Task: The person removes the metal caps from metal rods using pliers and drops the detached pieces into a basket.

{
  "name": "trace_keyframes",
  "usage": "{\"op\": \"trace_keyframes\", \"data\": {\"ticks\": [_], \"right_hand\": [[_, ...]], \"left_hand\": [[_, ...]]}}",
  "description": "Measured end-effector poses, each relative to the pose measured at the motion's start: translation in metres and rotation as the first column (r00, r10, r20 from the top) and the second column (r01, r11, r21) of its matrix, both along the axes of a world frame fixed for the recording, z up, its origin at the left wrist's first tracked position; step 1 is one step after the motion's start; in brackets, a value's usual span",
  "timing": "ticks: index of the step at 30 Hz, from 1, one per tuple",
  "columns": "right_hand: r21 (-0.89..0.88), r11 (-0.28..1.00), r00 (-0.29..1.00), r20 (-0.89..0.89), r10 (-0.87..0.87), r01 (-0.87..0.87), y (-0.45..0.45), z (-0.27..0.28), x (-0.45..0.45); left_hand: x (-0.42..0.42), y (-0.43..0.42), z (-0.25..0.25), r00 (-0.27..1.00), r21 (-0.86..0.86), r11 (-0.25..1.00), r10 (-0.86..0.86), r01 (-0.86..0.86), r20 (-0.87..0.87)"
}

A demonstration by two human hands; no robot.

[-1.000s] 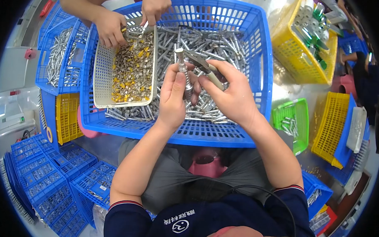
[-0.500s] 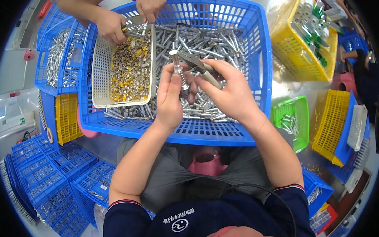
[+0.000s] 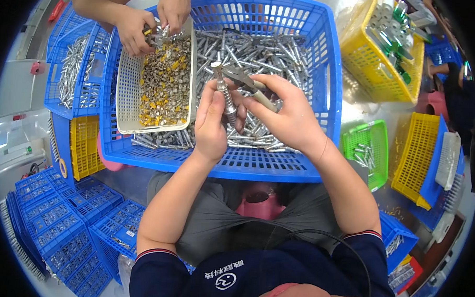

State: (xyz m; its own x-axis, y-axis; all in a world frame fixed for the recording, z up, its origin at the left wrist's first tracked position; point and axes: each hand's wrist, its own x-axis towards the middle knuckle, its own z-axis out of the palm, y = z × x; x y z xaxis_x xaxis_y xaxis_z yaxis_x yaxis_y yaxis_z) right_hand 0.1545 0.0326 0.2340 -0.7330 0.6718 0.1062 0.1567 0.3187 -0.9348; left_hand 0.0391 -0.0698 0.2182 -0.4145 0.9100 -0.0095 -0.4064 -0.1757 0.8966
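My left hand (image 3: 211,127) is closed around a shiny metal bolt-like part (image 3: 228,107) with a ribbed shaft and a flat round head, tilted with the head up and away from me. In my right hand (image 3: 293,116) is a pair of pliers (image 3: 239,77) with pale handles. Their jaws reach the upper end of the part, just under its head; whether they grip it I cannot tell. Both hands are over a large blue basket (image 3: 236,172) heaped with similar metal parts (image 3: 264,131).
Inside the basket's left side sits a cream tray (image 3: 122,92) of small metal and yellow pieces. Above it, a co-worker's hands (image 3: 134,32) hold a tool and a metal part. A yellow crate (image 3: 378,75) and green basket (image 3: 383,159) stand right; blue crates (image 3: 56,231) lie left.
The pliers in my right hand have turned slightly, their jaws now nearer the part's head. The co-worker's hands have shifted a little to the left. My left hand has hardly moved.
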Motion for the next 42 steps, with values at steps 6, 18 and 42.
{"op": "trace_keyframes", "data": {"ticks": [6, 18, 42], "right_hand": [[0.010, 1.000, 1.000, 0.010, -0.012, 0.012, -0.001, 0.003, 0.000], [0.232, 0.970, 0.997, 0.009, -0.083, 0.078, 0.002, -0.002, 0.000], [-0.273, 0.959, 0.984, 0.173, -0.029, 0.076, -0.003, 0.012, 0.003]], "left_hand": [[-0.001, 0.000, -0.001, 1.000, -0.012, 1.000, -0.004, 0.003, -0.025], [-0.003, 0.004, -0.006, 0.992, -0.044, 0.999, -0.010, 0.004, -0.124], [0.001, 0.011, -0.010, 0.970, -0.109, 0.994, -0.033, 0.007, -0.241]]}}
